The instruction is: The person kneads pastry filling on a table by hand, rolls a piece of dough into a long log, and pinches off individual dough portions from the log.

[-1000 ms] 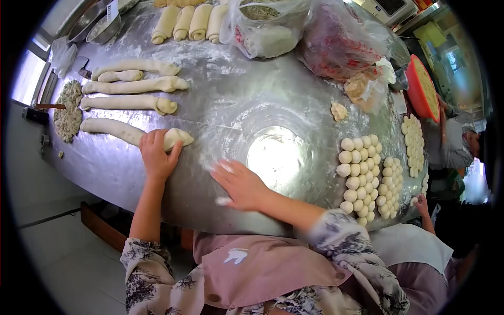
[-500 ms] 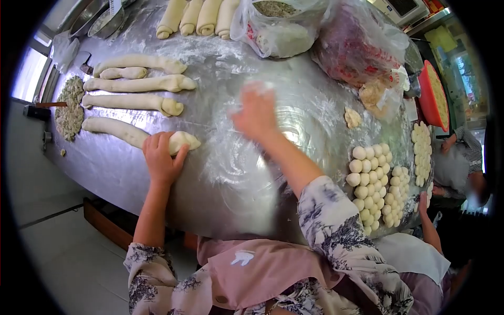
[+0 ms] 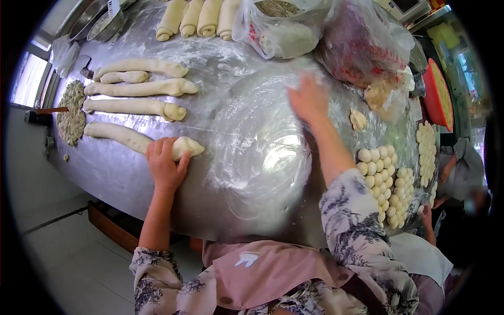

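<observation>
My left hand (image 3: pixel 167 164) is closed around a long dough roll (image 3: pixel 118 134), close to its right end, which bulges out past the thumb. My right hand (image 3: pixel 311 98) is palm down over the floured steel table (image 3: pixel 247 157), blurred by motion, thumb apart from the fingers and nothing visible in it. Beyond my left hand lie more dough ropes (image 3: pixel 139 88), roughly parallel, with one short piece (image 3: pixel 124 77) among them. Swirled flour marks cover the metal between my two hands.
At the back are thick dough rolls (image 3: pixel 208 18) and plastic bags (image 3: pixel 362 42). Rows of dough balls (image 3: pixel 379 178) lie to the right, near a red basin (image 3: pixel 437 97) and two other people. A crumbly mixture (image 3: pixel 71 113) and metal bowls (image 3: pixel 105 26) are on the left.
My right hand has swept to the right and slightly farther back across the floured surface. My left hand stays on the dough roll; the whole view has shifted slightly.
</observation>
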{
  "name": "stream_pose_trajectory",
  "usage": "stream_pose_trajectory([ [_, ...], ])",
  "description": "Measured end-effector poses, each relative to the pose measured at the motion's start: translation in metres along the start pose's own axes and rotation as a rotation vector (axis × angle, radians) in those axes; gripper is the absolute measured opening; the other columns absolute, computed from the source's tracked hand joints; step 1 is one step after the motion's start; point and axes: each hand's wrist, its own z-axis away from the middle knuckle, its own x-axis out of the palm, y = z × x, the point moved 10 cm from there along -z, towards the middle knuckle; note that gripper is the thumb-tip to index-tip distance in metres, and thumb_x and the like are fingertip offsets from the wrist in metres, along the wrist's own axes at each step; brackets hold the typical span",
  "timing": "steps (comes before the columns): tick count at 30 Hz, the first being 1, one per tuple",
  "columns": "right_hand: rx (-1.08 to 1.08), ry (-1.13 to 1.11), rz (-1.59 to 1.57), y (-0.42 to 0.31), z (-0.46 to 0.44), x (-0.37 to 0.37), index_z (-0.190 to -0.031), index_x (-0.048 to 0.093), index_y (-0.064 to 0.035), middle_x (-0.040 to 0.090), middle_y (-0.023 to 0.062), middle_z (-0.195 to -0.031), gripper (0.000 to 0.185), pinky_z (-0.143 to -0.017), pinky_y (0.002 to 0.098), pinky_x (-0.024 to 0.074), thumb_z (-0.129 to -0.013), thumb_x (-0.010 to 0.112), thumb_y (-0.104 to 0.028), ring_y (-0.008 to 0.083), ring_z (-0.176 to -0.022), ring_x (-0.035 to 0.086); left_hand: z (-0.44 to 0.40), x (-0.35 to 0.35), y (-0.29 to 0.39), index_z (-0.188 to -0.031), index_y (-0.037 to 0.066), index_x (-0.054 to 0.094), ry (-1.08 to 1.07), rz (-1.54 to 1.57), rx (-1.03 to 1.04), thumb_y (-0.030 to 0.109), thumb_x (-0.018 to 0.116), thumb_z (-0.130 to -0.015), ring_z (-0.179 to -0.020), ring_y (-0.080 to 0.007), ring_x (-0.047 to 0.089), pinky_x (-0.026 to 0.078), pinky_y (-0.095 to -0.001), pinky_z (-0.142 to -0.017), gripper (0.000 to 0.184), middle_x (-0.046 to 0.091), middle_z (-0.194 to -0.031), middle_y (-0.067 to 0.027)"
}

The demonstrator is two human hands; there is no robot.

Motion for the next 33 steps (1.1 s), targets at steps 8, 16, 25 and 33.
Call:
stream_pose_trajectory([
  [8,-0.436,-0.138,-0.159,-0.142,0.176,0.025,-0.142,0.051,-0.0047,0.044,0.0201,-0.152,0.079,-0.119,0.0599,0.0197,-0.084,0.067,-0.055,0.0393,-0.145,0.033,0.005,0.007,0.001,-0.109,0.007,0.066,0.005,-0.027,0.018,0.03,0.073,-0.082,-0.099,-0.0356,0.056,0.04,-0.0451,-0.094,0.036,0.064,-0.105,-0.0127],
  [16,-0.225,-0.118,-0.035,-0.002,0.229,-0.01,-0.147,0.045,-0.0043,0.048,0.0206,-0.149,0.075,-0.119,0.0572,0.022,-0.09,0.064,-0.049,0.0384,-0.141,0.041,0.005,0.002,0.006,-0.111,0.007,0.066,-0.014,0.001,0.067,0.037,0.08,-0.076,-0.101,-0.0349,0.057,0.04,-0.0447,-0.095,0.048,0.065,-0.106,-0.0121],
  [25,-0.421,-0.174,-0.065,-0.107,0.241,0.009,-0.149,0.039,0.0006,0.036,0.0255,-0.155,0.081,-0.12,0.0549,0.0223,-0.09,0.063,-0.049,0.04,-0.146,0.031,-0.005,0.017,0.0,-0.104,0.009,0.068,-0.068,-0.106,0.148,0.044,0.089,-0.064,-0.097,-0.0334,0.061,0.046,-0.0452,-0.087,0.058,0.066,-0.1,-0.0096],
  [33,-0.483,-0.093,-0.35,-0.06,0.262,0.007,-0.144,0.048,-0.0015,0.047,0.0213,-0.149,0.056,-0.12,0.0467,0.0275,-0.097,0.059,-0.028,0.0342,-0.143,0.04,-0.043,0.011,-0.028,-0.083,0.002,0.071,0.014,0.238,-0.276,0.049,0.079,-0.078,-0.073,-0.0401,0.066,0.05,-0.0465,-0.065,0.048,0.069,-0.079,-0.0207],
])
